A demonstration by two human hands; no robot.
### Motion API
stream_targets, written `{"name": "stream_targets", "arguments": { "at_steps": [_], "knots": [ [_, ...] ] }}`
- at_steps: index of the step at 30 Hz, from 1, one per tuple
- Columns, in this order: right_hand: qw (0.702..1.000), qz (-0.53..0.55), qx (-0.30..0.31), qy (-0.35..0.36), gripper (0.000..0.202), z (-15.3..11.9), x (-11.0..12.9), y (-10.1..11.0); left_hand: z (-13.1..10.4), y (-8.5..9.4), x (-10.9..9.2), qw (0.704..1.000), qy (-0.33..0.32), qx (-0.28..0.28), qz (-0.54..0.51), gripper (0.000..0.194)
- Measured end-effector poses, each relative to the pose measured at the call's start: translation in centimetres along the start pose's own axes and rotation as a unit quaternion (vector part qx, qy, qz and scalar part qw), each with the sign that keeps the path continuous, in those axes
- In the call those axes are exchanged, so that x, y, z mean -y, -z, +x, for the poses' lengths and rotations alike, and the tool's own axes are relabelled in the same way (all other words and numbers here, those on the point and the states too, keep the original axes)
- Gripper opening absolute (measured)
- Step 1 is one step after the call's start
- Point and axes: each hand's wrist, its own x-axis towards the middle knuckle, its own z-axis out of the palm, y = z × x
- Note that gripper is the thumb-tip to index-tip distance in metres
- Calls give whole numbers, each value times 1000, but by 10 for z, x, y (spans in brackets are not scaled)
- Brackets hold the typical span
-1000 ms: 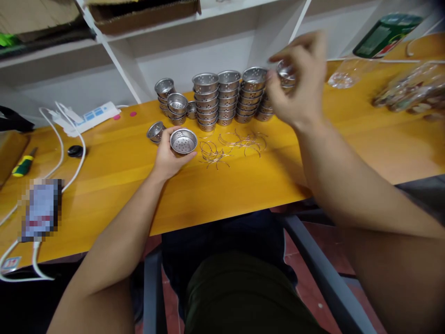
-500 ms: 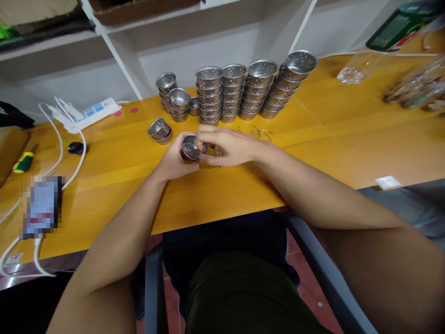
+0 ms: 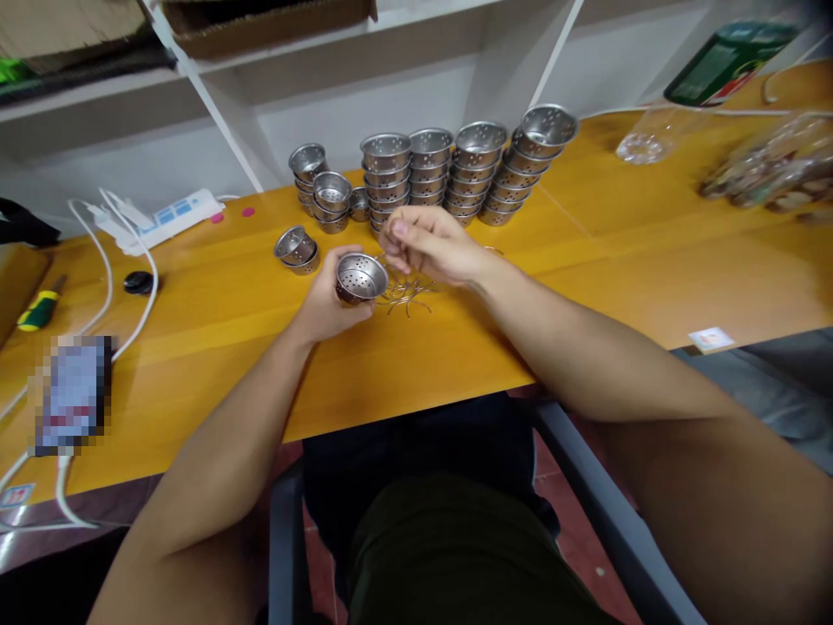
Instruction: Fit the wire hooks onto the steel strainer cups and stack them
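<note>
My left hand (image 3: 325,304) is wrapped round a small perforated metal cup (image 3: 362,278), its open top tilted up toward me. Just right of the cup and above the table, my right hand (image 3: 429,241) has its fingers curled together; anything between the fingertips is too small to make out. Thin curved metal wires (image 3: 407,299) lie on the table beside the cup, partly under my right hand. Behind the hands stand several tall stacks of the same cups (image 3: 482,143). Shorter stacks (image 3: 333,193) are to their left, with a nested pair (image 3: 298,247) nearest my left hand.
At the left are a white power strip (image 3: 175,217) with cables, a black round object (image 3: 139,282), a screwdriver (image 3: 40,310) and a blurred phone (image 3: 75,391). A plastic bottle (image 3: 729,65) and a clear bag (image 3: 774,169) are at the right. Shelves rise behind.
My right hand has moved from the cup's rim up and to the right. The cup's inside and the wires beside it show more. My left hand still holds the cup.
</note>
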Motion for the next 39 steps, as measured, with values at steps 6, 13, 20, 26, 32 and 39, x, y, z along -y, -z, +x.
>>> {"name": "stream_targets", "arguments": {
  "at_steps": [6,13,20,26,32,39],
  "knots": [
    [970,-232,71,-31,64,-12,3,31,3,9,28,993,24,-116,13,116],
    [937,-346,37,-13,79,-19,-3,26,2,-2,2,996,31,-84,-13,114],
    [943,-320,75,59,81,-18,11,-5,0,-10,-10,999,-8,-45,-15,100],
    [880,-471,-53,37,79,3,96,68,2,-1,-20,992,-45,-77,90,105],
    [735,-644,-86,-194,61,50,162,156,10,26,-12,971,-64,-161,164,76],
    [685,-672,19,-281,71,76,143,160,4,80,51,941,32,-276,195,115]
  ]
}}
